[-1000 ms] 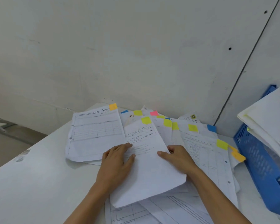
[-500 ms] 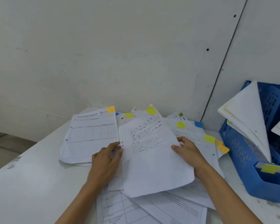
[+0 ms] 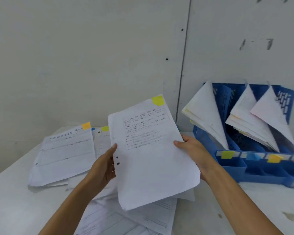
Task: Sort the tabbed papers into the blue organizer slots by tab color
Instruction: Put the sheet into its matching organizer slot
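Item: thin white paper sheaf (image 3: 153,158), two punched holes, square yellow tab (image 3: 158,100) at its top corner, held raised over the counter (image 3: 10,200), left of the perforated blue plastic organizer (image 3: 261,168). Left grip (image 3: 103,168) pinches the punched edge; right grip (image 3: 193,153) pinches the opposite edge. Loose tabbed sheets (image 3: 63,156) lie flat beneath.

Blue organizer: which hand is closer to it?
Right. The right hand grips the yellow-tabbed paper by its right edge, close beside the blue organizer. The left hand holds the paper's opposite edge, a whole sheet farther away.
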